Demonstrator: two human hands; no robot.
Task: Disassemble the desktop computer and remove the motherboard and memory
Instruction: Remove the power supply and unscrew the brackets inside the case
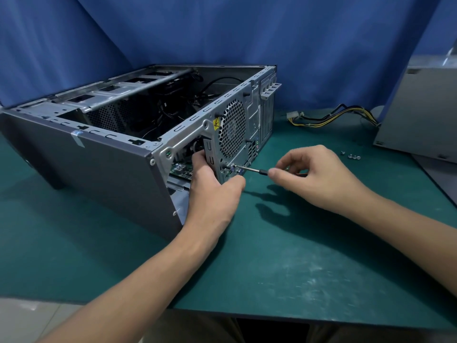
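- Right hand [319, 177]: fingers pinch the screwdriver [249, 169], its shaft level, tip pointing leftward onto a screw [233, 166].
- Left hand [212, 191]: fingers grip the case [99, 154] edge beside it.

Backdrop is just a big blue curtain [247, 33] hanging in loose folds, filling everything from 9 round through 12 to 3 o'clock. The table [272, 318] has a dark green mat [296, 256] on top, scuffed whitish around 5 o'clock. Pale, glossy floor [29, 315] peeks out at 7 o'clock past the table edge. Lighting's pretty even, soft shadows on the mat
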